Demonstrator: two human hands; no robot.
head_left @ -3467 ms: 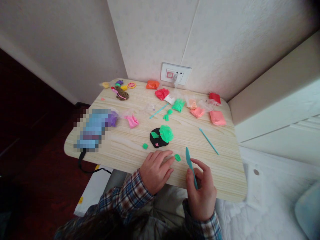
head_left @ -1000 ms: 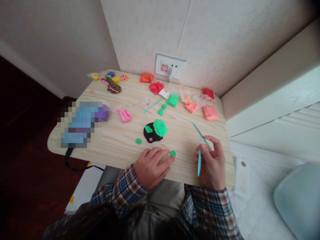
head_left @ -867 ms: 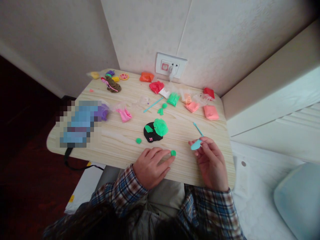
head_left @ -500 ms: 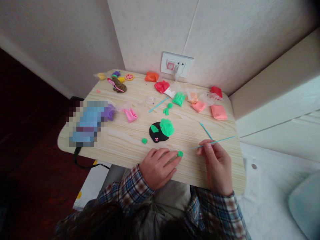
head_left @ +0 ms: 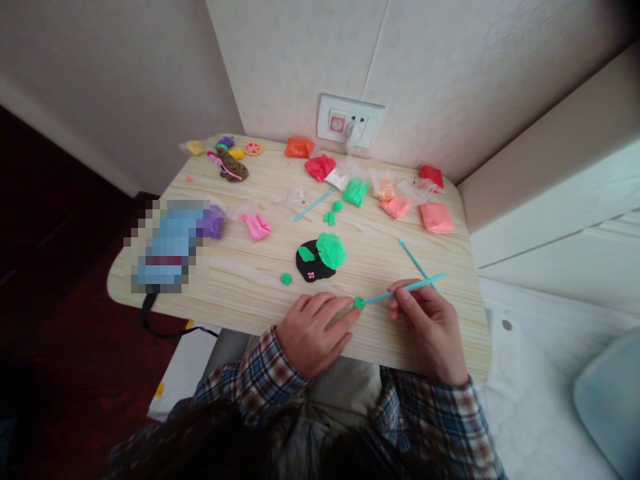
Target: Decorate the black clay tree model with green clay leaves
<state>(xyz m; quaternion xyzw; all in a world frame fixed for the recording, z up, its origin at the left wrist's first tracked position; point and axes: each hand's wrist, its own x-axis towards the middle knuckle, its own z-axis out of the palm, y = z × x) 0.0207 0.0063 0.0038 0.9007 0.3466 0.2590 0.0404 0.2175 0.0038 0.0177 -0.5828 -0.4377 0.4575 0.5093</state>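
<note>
My right hand [head_left: 429,327] pinches a blue clay modelling tool [head_left: 420,283] whose thin tip meets a small flat green clay piece [head_left: 359,303] on the table. On that piece's near edge rests a fingertip of my left hand [head_left: 316,333], its fingers stretched out over the tabletop. Just beyond lies a black clay shape [head_left: 314,267] with a small pink flower on it. A large ruffled green clay leaf [head_left: 331,251] and a smaller green leaf [head_left: 307,254] sit on the black clay. A round green clay bit [head_left: 285,279] lies to its left.
Bags of coloured clay, including a green bag [head_left: 356,191] and a salmon bag [head_left: 437,217], line the far side. Two more blue tools [head_left: 314,205] lie on the wooden table [head_left: 240,287]. A brown clay figure [head_left: 231,165] stands far left. A blurred-out object [head_left: 173,243] occupies the left edge.
My right hand has turned the blue tool and brought its tip left to the green clay piece. My left hand stays nearly still. The whole view has shifted slightly.
</note>
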